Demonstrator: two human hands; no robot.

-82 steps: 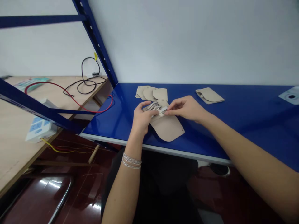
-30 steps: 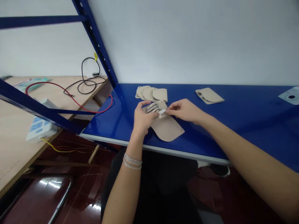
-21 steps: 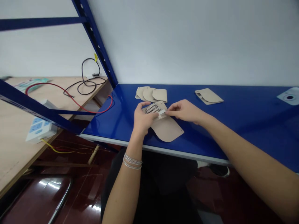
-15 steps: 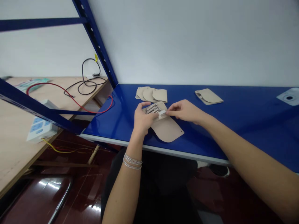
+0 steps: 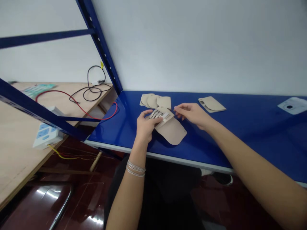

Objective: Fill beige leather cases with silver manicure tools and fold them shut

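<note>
Both hands at open pouch [image 5: 170, 131] | left hand [image 5: 144, 124] pinches its tool-end | right hand [image 5: 192, 113] just beside, fingers loose

You have one view only, from the camera on your head. It looks forward and down over the blue table [image 5: 240, 127], from above its near edge, with the white wall [image 5: 192, 44] closing the far side. Your forearms enter from the bottom of the frame, and your left hand [image 5: 144, 124] and right hand [image 5: 192, 113] sit near the centre, at close working range. To the left the view takes in a blue rack post [image 5: 100, 44] and a wooden bench [image 5: 14, 134]; below, the dark floor [image 5: 79, 198]. No second view overlaps it.
</note>
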